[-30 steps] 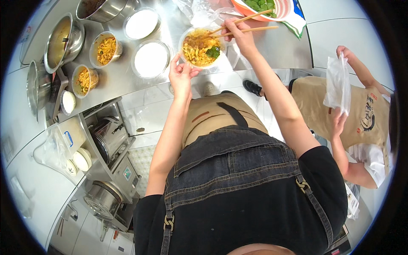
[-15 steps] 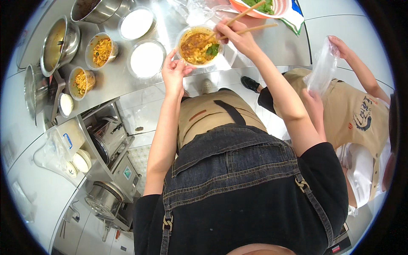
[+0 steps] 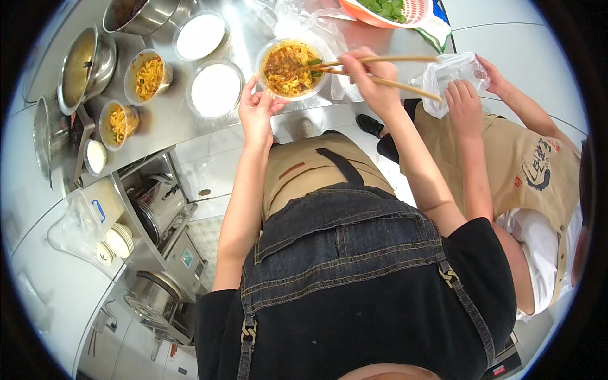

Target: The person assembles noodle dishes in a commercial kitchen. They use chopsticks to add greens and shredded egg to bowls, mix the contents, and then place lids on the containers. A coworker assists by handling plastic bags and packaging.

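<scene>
A clear round plastic bowl [image 3: 260, 56] stands near the front edge of the steel counter. It contains sauced noodles [image 3: 288, 71] with brown topping and a bit of green leaf at the right. My left hand [image 3: 258, 115] grips the bowl's near left side, thumb up along the rim. In my right hand [image 3: 375, 82] is a pair of long wooden chopsticks [image 3: 408, 86], their tips in the noodles at the bowl's right side. Left of the bowl are two round tubs with white tops or contents, the nearer tub [image 3: 216, 88] close to my left hand.
Two tilted tubs of noodles [image 3: 148, 77] stand farther left, beside metal bowls [image 3: 88, 66] and a pot [image 3: 140, 16]. An orange colander [image 3: 415, 11] with green leaves sits back right. At my right, a co-worker's hands [image 3: 463, 101] handle a clear plastic bag [image 3: 446, 73].
My right hand has moved right and nearer me, and the chopsticks have swung to point rightward. More brown topping shows over the noodles. The co-worker's bag has shifted left and spread out.
</scene>
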Motion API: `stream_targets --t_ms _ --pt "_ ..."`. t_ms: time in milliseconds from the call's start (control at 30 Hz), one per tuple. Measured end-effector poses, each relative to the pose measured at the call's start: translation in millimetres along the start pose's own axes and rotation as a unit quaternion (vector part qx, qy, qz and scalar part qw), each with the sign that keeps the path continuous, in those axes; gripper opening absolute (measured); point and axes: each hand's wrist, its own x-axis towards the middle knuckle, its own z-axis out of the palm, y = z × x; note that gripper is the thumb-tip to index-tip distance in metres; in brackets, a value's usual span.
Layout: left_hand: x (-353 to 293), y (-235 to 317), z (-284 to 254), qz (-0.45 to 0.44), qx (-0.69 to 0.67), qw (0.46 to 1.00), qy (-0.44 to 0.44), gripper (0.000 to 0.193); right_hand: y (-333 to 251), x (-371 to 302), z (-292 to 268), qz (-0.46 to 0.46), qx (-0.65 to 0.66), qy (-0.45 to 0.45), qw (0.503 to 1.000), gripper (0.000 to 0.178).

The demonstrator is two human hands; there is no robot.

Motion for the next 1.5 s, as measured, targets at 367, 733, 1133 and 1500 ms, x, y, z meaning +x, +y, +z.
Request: stream_targets --t_ms 367,733,1133,1500 --pt "-22 -19 32 -0.007 -0.075 0.997 0.029 0.046 7 -26 38 -0.142 -0.152 0.035 0.978 0.008" --pt "-23 -16 35 0.002 -0.068 0.997 0.030 0.046 -2 -24 32 -0.065 -0.019 0.046 0.997 0.004" --pt "-17 -16 33 -0.008 -0.073 0.997 0.012 0.053 -15 -28 32 0.067 0.033 0.112 0.991 0.013" --pt "-13 -26 25 -0.034 -0.109 0.993 -0.038 0.073 -31 -29 54 0.071 -0.117 0.170 0.976 0.016"
